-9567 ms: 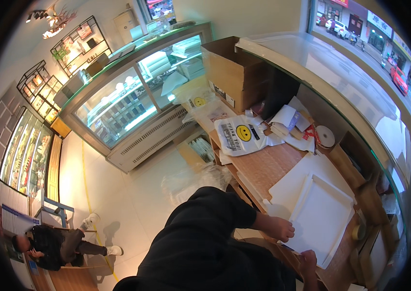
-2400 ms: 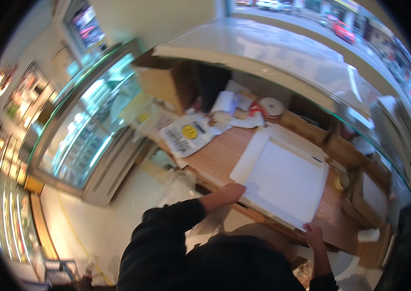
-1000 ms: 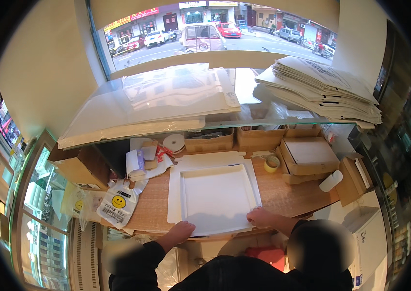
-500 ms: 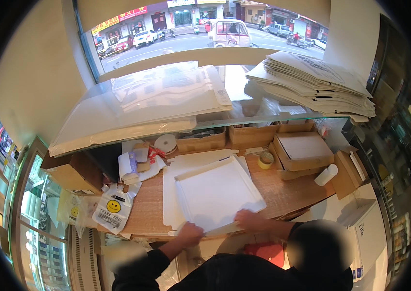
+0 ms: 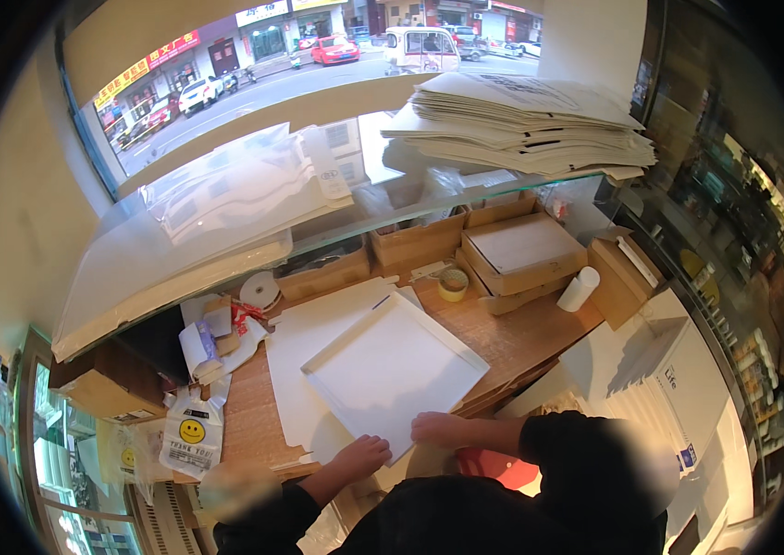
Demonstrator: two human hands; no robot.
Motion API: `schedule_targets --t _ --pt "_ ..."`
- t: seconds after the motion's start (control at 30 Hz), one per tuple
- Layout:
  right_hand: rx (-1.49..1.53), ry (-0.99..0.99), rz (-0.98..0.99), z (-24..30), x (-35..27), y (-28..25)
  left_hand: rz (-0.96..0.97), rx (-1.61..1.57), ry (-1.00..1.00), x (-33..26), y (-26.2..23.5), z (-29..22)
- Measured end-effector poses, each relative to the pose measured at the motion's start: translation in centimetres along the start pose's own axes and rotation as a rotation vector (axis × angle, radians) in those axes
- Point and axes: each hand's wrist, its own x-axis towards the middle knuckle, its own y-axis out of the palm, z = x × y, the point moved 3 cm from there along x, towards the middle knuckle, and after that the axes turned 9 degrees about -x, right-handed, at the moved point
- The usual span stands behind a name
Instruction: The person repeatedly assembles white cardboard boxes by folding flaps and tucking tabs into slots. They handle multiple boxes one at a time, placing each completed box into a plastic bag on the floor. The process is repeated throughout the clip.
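A shallow white cardboard tray with low upturned sides lies tilted round on the wooden worktop. Under its left part is a flat white cardboard blank. At the tray's near edge, my left hand has its fingers bent together over the left side of the near corner. Close by on the right, my right hand is closed on the same near edge, the fingers curled around it. Part of the rim between and under the hands is hidden by the fingers.
A plastic bag with a smiley lies at the left. A tape roll, a cardboard box and a white cylinder stand behind to the right. Above runs a glass shelf bearing a stack of white cardboard.
The view has swung to the right. My right hand has come in along the near edge toward my left hand, and the tray has turned slightly on the blank.
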Motion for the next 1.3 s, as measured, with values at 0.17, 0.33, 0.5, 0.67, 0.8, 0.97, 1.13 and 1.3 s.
schedule_targets --t 0.17,0.33,0.5,0.67,0.8,0.97,1.13,1.3 --pt "-0.133 0.078 0.152 -0.3 -0.1 0.3 -0.036 0.009 0.014 0.4 -2.0 -0.3" --pt "-0.066 0.023 0.022 -0.4 0.2 0.9 -0.315 -0.025 -0.066 0.5 -3.5 -2.1" --pt "0.001 -0.042 -0.179 0.9 3.6 2.5 -0.129 -0.163 -0.497 1.4 -1.0 -0.4" --pt "-0.071 0.238 -0.047 -1.6 0.8 -0.2 -0.171 -0.162 -0.606 -4.8 -2.1 4.3" --pt "-0.052 0.243 0.045 -1.6 1.6 -0.1 -0.339 -0.07 -0.637 -3.8 -1.5 4.9" --pt "0.038 0.155 -0.061 0.7 7.0 3.6 -0.403 -0.246 -0.432 -0.5 0.6 4.9" --pt "-0.163 -0.142 -0.09 0.0 6.0 0.5 -0.384 -0.305 -0.489 -2.1 0.8 6.4" --pt "-0.174 -0.202 0.299 -1.0 6.9 -1.7 -0.39 -0.313 -0.524 -1.9 0.6 6.6"
